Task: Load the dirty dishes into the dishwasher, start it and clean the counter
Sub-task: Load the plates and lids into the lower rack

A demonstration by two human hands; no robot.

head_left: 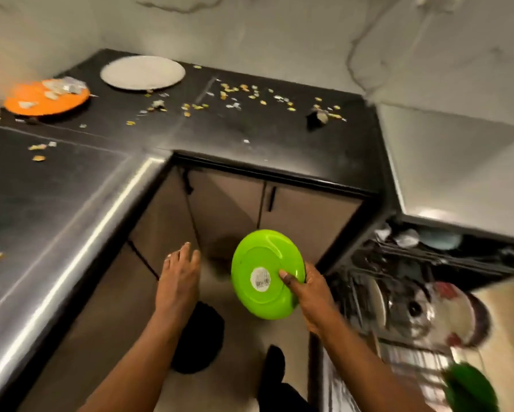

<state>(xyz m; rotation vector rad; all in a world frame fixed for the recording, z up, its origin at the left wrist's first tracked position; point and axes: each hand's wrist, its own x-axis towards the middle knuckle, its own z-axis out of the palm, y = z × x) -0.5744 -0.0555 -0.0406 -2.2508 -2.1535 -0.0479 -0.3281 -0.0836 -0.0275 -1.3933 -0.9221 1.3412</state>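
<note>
The right hand (309, 292) held a lime-green plate (264, 272) in the air above the floor, in front of the cabinet doors (250, 209) and just left of the open dishwasher (413, 292). The plate stood tilted on edge with its underside turned toward the camera, a white barcode sticker (260, 279) showing at its centre; being round, it had no long axis. The thumb pressed on the underside near the sticker while the other fingers curled round the right rim, pinching the plate. The left hand (180, 281) hovered beside it, apart from the plate, palm down, its fingers straight and loosely together, holding nothing. In the dishwasher's racks stood plates and a dark green dish (469, 388), blurred. On the black worktop (71, 188) behind lay an orange plate (46, 98) with scraps of foil on it, a grey-white plate (143, 72) lying flat near the wall, and scattered yellow and silver crumbs (250, 93).
</note>
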